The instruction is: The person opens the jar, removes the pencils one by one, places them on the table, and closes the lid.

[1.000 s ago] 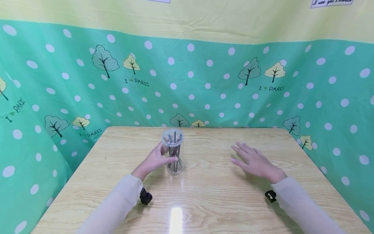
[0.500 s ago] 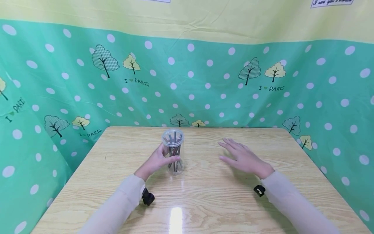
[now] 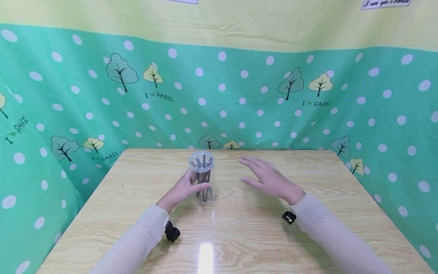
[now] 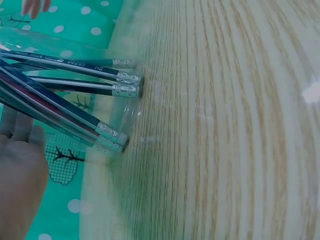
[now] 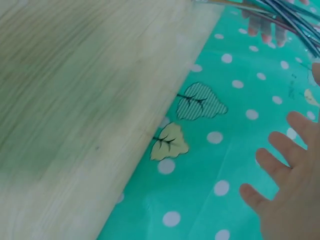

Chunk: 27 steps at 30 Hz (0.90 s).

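Note:
A clear plastic jar stands upright on the wooden table, a little left of its middle. Through its wall show several dark pencils, their metal-banded eraser ends down near the jar's base. My left hand grips the jar from the left, with the thumb across its near side and the fingers around behind. To the jar's right, my right hand is in the air over the table, fingers extended and spread, holding nothing. In the right wrist view its fingers are apart from the jar.
The light wood table ends at a green polka-dot curtain printed with trees, which hangs behind it and at both sides. A black wrist camera sits under the left sleeve, another camera by the right sleeve.
My right hand has moved left across the table, closer to the jar, with its fingers still extended. The left hand and the jar have stayed in nearly the same place.

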Available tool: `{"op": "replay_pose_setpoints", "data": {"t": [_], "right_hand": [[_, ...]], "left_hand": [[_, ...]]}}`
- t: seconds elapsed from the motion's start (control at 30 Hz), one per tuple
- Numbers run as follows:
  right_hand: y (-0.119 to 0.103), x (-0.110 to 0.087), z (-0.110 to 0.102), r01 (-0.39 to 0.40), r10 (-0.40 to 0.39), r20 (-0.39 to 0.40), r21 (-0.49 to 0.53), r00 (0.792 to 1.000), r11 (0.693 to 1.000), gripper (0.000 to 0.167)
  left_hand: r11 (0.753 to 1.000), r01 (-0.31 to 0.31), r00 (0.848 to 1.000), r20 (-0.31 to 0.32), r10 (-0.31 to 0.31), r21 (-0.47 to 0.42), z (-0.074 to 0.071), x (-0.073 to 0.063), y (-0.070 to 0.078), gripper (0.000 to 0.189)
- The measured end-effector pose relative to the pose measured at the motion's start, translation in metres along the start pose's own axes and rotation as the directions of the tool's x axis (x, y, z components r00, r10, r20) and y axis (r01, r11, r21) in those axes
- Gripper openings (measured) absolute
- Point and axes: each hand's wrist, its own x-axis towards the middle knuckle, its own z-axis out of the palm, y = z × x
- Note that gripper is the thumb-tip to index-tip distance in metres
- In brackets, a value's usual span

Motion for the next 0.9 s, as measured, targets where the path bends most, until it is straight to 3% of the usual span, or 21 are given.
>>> {"op": "replay_pose_setpoints", "data": {"t": [0.2, 0.37, 0.67, 0.9], "right_hand": [[-0.016, 0.020, 0.003, 0.085, -0.082, -0.063, 0.047, 0.995, 0.995, 0.065], [-0.032, 0.033, 0.001, 0.113, -0.104, -0.066, 0.150, 0.992, 0.982, 0.066], [-0.054, 0.053, 0.004, 0.137, -0.123, -0.077, 0.219, 0.989, 0.966, 0.067], [-0.067, 0.066, 0.014, 0.129, -0.108, -0.109, 0.217, 0.988, 0.968, 0.070]], "left_hand": [[0.999, -0.021, 1.000, 0.015, 0.022, -0.039, -0.001, 0.000, -0.001, 0.096], [0.995, -0.091, 0.995, 0.040, 0.093, -0.038, -0.001, 0.003, -0.003, 0.093], [1.000, -0.016, 1.000, 0.010, 0.016, -0.015, 0.000, -0.001, -0.004, 0.091], [0.998, -0.044, 0.998, 0.032, 0.045, -0.040, -0.001, 0.000, -0.004, 0.090]]}}
